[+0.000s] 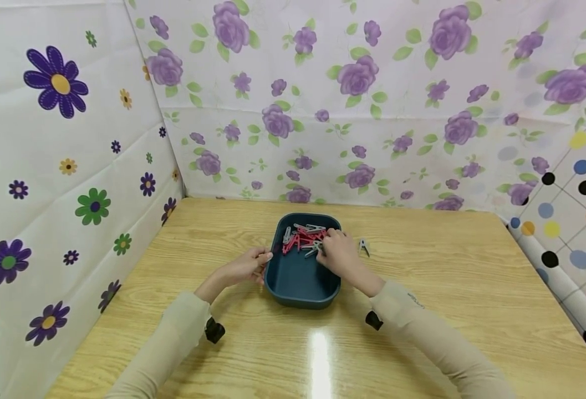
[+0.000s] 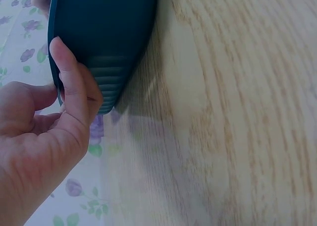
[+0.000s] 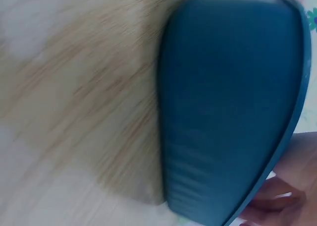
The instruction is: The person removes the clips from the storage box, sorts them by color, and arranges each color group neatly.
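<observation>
A dark teal bin (image 1: 300,280) holds several red and pale grey clothespins (image 1: 304,237), heaped toward its far end. My left hand (image 1: 243,267) pinches the bin's left rim; in the left wrist view the thumb and fingers (image 2: 69,67) lie on either side of the rim of the bin (image 2: 104,28). Over the right rim reaches my right hand (image 1: 341,255), its fingers bent down among the clothespins. In the right wrist view the bin's wall (image 3: 223,102) partly hides the curled fingers of that hand (image 3: 290,198), and whether they grip a clothespin is unclear.
One grey clothespin (image 1: 364,247) lies on the wooden table (image 1: 437,266) just right of the bin. Floral cloth (image 1: 283,155) hangs behind the table, with another flowered cloth (image 1: 93,166) at the left and a dotted one (image 1: 567,221) at the right.
</observation>
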A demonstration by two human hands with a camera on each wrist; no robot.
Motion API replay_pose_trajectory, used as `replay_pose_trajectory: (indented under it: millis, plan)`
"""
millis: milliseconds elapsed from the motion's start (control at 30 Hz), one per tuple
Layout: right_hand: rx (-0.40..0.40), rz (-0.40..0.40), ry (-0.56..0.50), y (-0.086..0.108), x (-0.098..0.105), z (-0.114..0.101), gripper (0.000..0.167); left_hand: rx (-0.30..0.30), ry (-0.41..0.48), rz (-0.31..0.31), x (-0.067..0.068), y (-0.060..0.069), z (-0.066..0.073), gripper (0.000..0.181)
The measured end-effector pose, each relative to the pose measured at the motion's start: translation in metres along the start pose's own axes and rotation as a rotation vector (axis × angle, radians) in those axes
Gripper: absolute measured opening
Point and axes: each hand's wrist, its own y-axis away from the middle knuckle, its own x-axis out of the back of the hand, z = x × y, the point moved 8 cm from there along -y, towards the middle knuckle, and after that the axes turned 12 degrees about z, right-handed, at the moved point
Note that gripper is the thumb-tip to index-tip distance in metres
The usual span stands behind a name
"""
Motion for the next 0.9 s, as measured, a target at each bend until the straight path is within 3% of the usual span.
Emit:
replay_pose_trajectory:
  millis: [100, 333, 733, 900]
  plan:
    - [0.013, 0.029, -0.024, 0.002, -0.001, 0.005, 0.018, 0.006, -0.001, 0.004, 0.000, 0.000, 0.000, 0.040]
    - [-0.001, 0.081, -0.105, 0.004, 0.000, 0.018, 0.028, 0.016, -0.005, 0.008, 0.001, 0.000, 0.000, 0.042]
    - [-0.055, 0.195, -0.242, 0.005, 0.005, 0.039, 0.028, 0.011, 0.007, -0.006, -0.001, 0.001, 0.002, 0.042]
    - [-0.154, 0.138, -0.314, 0.005, 0.005, 0.050, 0.029, 0.015, 0.008, -0.001, 0.000, 0.001, 0.001, 0.042]
